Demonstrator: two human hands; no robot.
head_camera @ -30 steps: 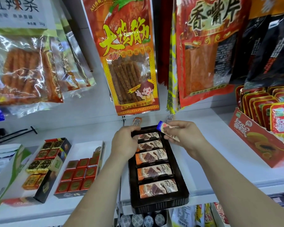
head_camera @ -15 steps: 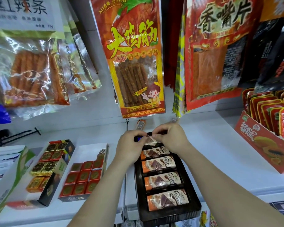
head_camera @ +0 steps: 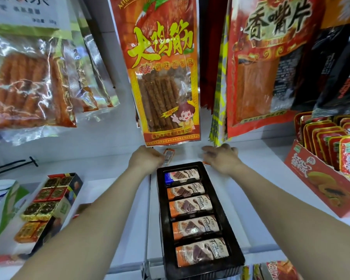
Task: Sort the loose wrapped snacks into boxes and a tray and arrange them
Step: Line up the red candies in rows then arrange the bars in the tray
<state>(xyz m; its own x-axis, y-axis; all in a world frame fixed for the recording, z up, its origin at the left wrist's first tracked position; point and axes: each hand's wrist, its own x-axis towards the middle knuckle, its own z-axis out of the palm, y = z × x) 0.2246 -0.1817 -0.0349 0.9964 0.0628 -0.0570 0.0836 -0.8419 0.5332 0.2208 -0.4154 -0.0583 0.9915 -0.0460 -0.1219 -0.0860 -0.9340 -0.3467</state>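
A black tray [head_camera: 162, 219] lies on the white shelf with several brown-and-orange wrapped snacks in a column. The blue-ended snack [head_camera: 177, 176] fills the farthest slot. Behind the tray, my left hand [head_camera: 144, 160] has its fingers curled at the left end of a loose orange wrapped snack [head_camera: 168, 155] and seems to pinch it. My right hand [head_camera: 220, 158], blurred, stretches its fingers leftward over the shelf behind the tray's far right corner. A bit of another orange wrapper [head_camera: 206, 163] peeks out under it. At the left a black box [head_camera: 73, 184] holds gold, red and orange squares.
Large snack bags hang close above both hands, the nearest an orange one [head_camera: 164, 77]. A red display box [head_camera: 311, 178] of red packets stands at the right. A white-and-green carton [head_camera: 6, 199] is at the far left. The shelf's front edge runs under the tray.
The blue-ended snack went from my right hand into the tray's farthest slot. Both hands then left the tray and reached to the back of the shelf, the left onto the orange snack.
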